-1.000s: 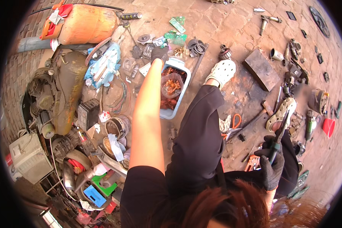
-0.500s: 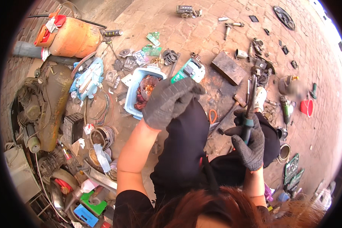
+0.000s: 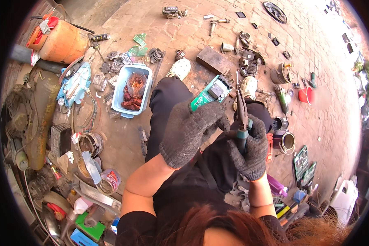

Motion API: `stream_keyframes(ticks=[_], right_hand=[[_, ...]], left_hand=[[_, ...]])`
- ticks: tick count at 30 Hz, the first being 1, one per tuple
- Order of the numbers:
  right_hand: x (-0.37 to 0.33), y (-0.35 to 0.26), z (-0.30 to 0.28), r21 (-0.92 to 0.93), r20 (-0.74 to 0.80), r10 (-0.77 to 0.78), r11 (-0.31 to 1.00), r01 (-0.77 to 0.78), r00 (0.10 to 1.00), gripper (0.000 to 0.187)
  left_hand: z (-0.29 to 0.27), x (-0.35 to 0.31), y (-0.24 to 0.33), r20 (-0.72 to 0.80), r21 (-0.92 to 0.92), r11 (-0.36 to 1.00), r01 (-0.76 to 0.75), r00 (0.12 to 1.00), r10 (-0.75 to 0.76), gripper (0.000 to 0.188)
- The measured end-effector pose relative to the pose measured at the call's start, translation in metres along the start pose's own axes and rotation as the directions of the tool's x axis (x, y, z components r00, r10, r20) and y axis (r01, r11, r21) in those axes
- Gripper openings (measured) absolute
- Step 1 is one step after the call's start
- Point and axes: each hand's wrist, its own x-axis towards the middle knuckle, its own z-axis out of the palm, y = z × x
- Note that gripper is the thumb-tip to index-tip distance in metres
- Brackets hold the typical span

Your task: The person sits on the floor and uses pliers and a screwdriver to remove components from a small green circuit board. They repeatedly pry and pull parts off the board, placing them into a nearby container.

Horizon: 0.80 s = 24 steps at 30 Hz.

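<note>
My left hand [image 3: 190, 131], in a dark grey knit glove, grips the lower end of a green circuit board [image 3: 199, 99] above my thighs. Black blocky parts and a pale edge show at the board's far end. In my right hand [image 3: 251, 155], gloved the same way, is a pair of pliers [image 3: 242, 110] with teal handles. Its dark metal jaws point away from me, a little to the right of the board and apart from it. The fingers of my left hand partly hide the board's near end.
A light blue tub [image 3: 148, 88] with a clear cup and reddish scrap stands left of my knee. Ahead lies a dark metal block [image 3: 214, 60]. An orange gas cylinder [image 3: 65, 43] is far left; a red bucket [image 3: 306, 95] stands right. Loose scrap parts litter the paving.
My two hands have come closer together, and the circuit board is now nearer the pliers. My view has shifted, so the ground things appear further left. Both hands keep their hold.
</note>
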Motion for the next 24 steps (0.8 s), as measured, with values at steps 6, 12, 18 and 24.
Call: stream_keyframes(ticks=[6,12,18,24], right_hand=[[-0.016,0.002,0.000,-0.095,-0.045,-0.032,0.995,0.028,0.998,0.030],[-0.022,0.009,-0.001,-0.134,-0.067,-0.047,0.990,0.038,0.997,0.033],[-0.021,0.014,-0.014,-0.257,-0.039,-0.127,0.960,0.113,0.991,0.029],[-0.027,0.011,-0.019,0.066,0.126,-0.020,0.998,0.011,0.992,0.023]], left_hand=[[0.006,-0.010,0.025,0.068,-0.323,0.876,0.359,0.932,-0.357,0.015],[0.009,-0.016,0.006,0.073,0.033,0.997,-0.071,0.995,0.069,0.013],[0.000,-0.015,0.015,0.163,0.133,0.988,0.075,0.982,-0.097,0.020],[0.020,-0.012,0.020,-0.088,0.082,0.994,0.071,0.994,-0.064,0.033]])
